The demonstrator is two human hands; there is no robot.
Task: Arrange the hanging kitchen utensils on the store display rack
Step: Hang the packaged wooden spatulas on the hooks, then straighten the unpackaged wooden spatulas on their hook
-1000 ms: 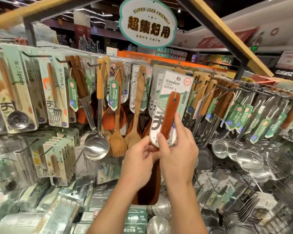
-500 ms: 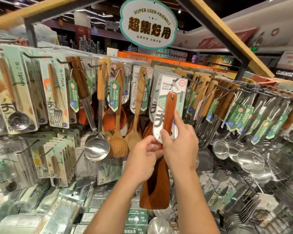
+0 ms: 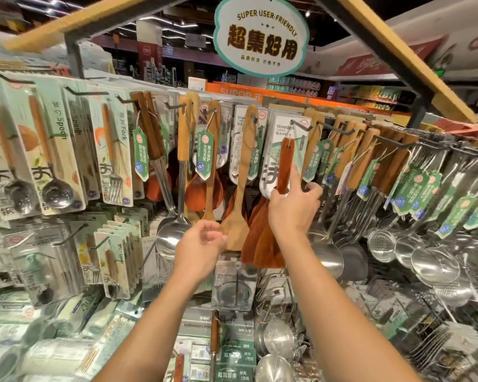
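On the far left I see carded spoons (image 3: 53, 161) hanging from pegs, and next to them a carded fork (image 3: 113, 161), all in pale green packaging. Just right of those hangs a steel ladle (image 3: 174, 232) with a wooden handle, its bowl low beside my left hand (image 3: 198, 244). That hand floats in front of the rack with the fingers loosely curled and nothing in them; it touches no utensil that I can make out. Behind and just right of it hangs a light wooden spatula (image 3: 236, 216) on its own peg, a green tag at its handle. Further right, my right hand (image 3: 294, 205) is raised to the dark red-brown wooden turner (image 3: 284, 164), thumb and fingers wrapped round the lower handle with the index finger pointing up along it. The turner stands upright against its white "Wooden" card, its handle hole just below the black hook (image 3: 301, 128); I cannot tell whether it is on the hook. Its broad blade hangs below my wrist. To the right, a row of wood-handled steel strainers and skimmers (image 3: 398, 238) hangs with green tags. Overhead hangs an oval sign (image 3: 261, 34) reading "SUPER USER-FRIENDLY".
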